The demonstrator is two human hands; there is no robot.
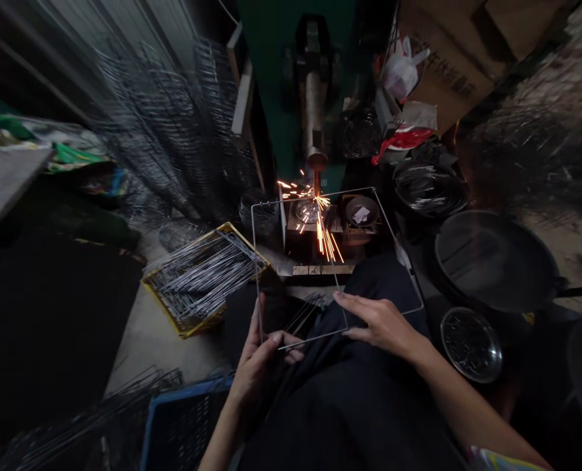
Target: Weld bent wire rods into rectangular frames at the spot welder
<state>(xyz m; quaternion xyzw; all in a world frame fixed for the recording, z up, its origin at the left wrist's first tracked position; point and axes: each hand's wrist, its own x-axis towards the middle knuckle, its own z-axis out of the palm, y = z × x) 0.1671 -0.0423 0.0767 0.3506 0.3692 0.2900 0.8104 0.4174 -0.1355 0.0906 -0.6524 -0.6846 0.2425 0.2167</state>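
A rectangular wire frame (258, 275) with a cross wire reaches from my hands to a spot welder's electrode (317, 180). Orange sparks (327, 239) spray down and to the left from where the far side of the frame meets the electrode. My left hand (266, 343) is closed around the near left corner, its thumb on the wire. With thumb and fingers, my right hand (376, 320) pinches the cross wire (338, 288) near the frame's near side. Just below the electrode sits a round dish (308, 210) of small metal pieces.
A yellow crate (182, 327) full of straight wires stands at the left. Stacked wire racks (173, 124) rise behind it. At the right are a large round pan (497, 261), a metal bowl (471, 345) and a basin (428, 186) of wire. A blue crate (187, 418) lies lower left.
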